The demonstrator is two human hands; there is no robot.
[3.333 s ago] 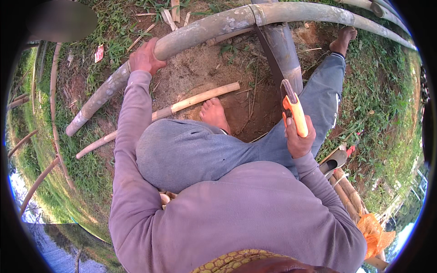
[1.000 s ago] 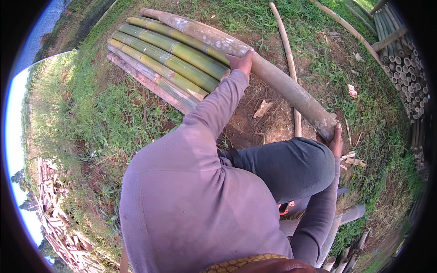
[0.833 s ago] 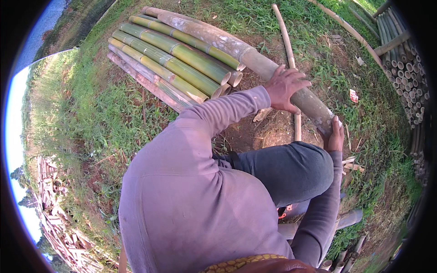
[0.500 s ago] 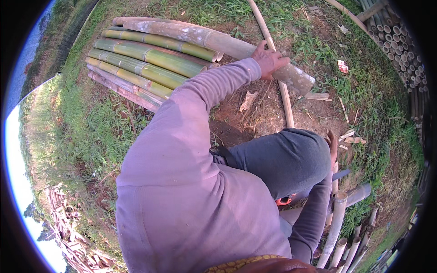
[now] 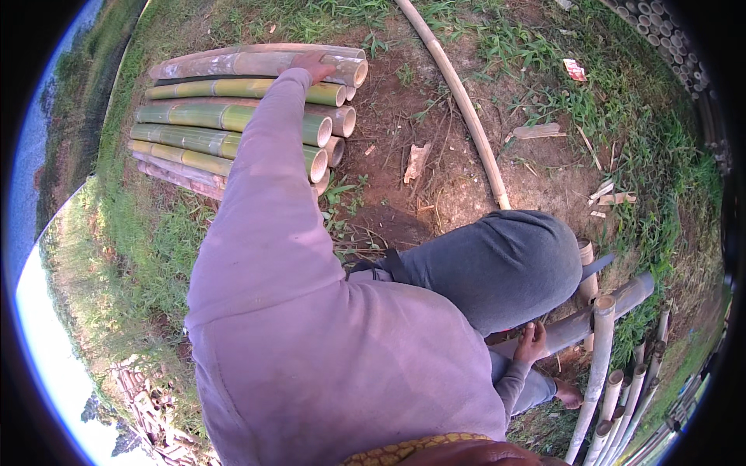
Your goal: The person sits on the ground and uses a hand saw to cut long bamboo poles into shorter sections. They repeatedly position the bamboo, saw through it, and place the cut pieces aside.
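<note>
My left hand [image 5: 313,66] reaches to the far left and is closed over the top of a grey, mottled bamboo pole [image 5: 256,64]. That pole lies on the far side of a row of cut bamboo poles [image 5: 233,116], several green and some yellowish, their hollow ends facing right. My right hand [image 5: 531,342] is low beside my bent knee, fingers loosely curled and a little apart, with nothing visible in them. Just beside it, a thick grey bamboo pole [image 5: 573,330] runs out to the right. A flat bluish blade [image 5: 597,266] sticks out past my knee; its other end is hidden.
A long thin pole [image 5: 458,93] lies on the bare soil ahead. Wood scraps [image 5: 416,161] and split pieces [image 5: 538,131] are scattered about. Upright bamboo posts [image 5: 600,349] stand at the lower right. Stacked bamboo ends [image 5: 660,31] show at the far right.
My left hand has moved left with the grey pole, which now lies level with the row's ends. My right hand has come down from beyond the knee to its near side. The view has shifted.
</note>
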